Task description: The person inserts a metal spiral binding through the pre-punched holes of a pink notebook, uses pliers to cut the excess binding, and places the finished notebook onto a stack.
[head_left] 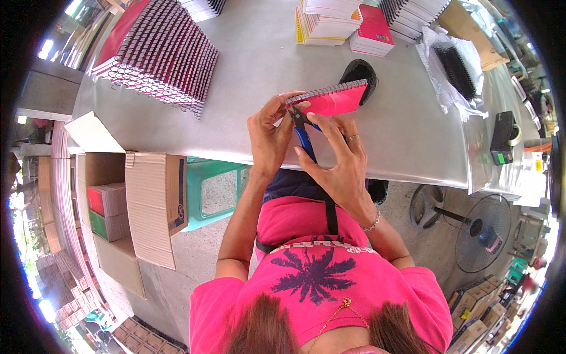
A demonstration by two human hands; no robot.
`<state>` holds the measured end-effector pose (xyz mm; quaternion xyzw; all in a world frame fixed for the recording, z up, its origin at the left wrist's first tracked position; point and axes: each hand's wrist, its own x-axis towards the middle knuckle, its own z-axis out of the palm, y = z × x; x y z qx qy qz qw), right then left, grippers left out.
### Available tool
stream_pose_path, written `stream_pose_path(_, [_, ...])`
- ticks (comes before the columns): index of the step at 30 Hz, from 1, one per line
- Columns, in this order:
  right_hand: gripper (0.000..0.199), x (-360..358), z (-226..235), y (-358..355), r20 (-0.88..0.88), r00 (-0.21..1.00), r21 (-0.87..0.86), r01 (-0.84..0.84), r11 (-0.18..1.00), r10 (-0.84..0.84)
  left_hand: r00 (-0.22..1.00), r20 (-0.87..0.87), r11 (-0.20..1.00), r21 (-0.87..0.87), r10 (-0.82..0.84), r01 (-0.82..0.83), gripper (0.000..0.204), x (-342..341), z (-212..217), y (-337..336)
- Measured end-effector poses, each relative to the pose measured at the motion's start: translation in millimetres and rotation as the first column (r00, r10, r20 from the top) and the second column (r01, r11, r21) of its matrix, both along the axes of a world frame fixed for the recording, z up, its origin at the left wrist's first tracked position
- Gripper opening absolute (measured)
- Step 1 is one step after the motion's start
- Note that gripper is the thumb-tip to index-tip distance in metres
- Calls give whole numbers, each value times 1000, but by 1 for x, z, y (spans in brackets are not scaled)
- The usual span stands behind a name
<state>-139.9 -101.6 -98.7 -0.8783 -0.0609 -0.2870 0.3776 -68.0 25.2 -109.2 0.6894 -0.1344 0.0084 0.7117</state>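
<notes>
Far to the left of our left hand, we see a brown cardboard box, stiff and square, with flaps sticking out. Nearer, ahead and left of that hand, a tall pile of notebooks shows rows of bumpy metal loops.

Our left hand pinches the near-left corner of a small pink notebook, by the end of its wire. Just right of those fingers, blue-handled pliers have their tip by the wire end. The notebook is ahead of our right hand, tilted up. It looks light and a bit bendy, with a smooth cover that may slide. The thin wire could bend out of shape, so the best hold looks like the corner, cover and pages together.

Our right hand holds the pliers loosely, thumb and fingers spread around the handles.

Past the notebook is a rounded black thing. Far right of our right hand, springy-looking black coils lie on crinkly white wrapping.
</notes>
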Motion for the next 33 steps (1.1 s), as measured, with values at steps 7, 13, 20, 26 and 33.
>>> stream_pose_path(7, [44, -6, 9, 2, -151, 988, 18, -23, 1000, 26, 989, 131, 987, 136, 66, -84, 29, -4, 0, -5])
stream_pose_path(13, [41, 5, 33, -16, -27, 518, 998, 66, -9, 855, 932, 312, 932, 246, 182, -265, 35, -1, 2, -7])
stream_pose_path(20, [39, 9, 36, -74, -346, 904, 255, -167, 952, 252, 916, 256, 877, 296, 308, -378, 22, 3, 92, 25])
stream_pose_path(26, [42, 18, -5, -157, -209, 886, -394, 312, 864, -415, 489, 708, 784, -148, 509, -603, 26, 69, 194, 105])
stream_pose_path(33, [42, 23, -16, -166, -231, 866, -407, 327, 853, -443, 585, 649, 736, 57, 486, -674, 31, 122, 194, 174])
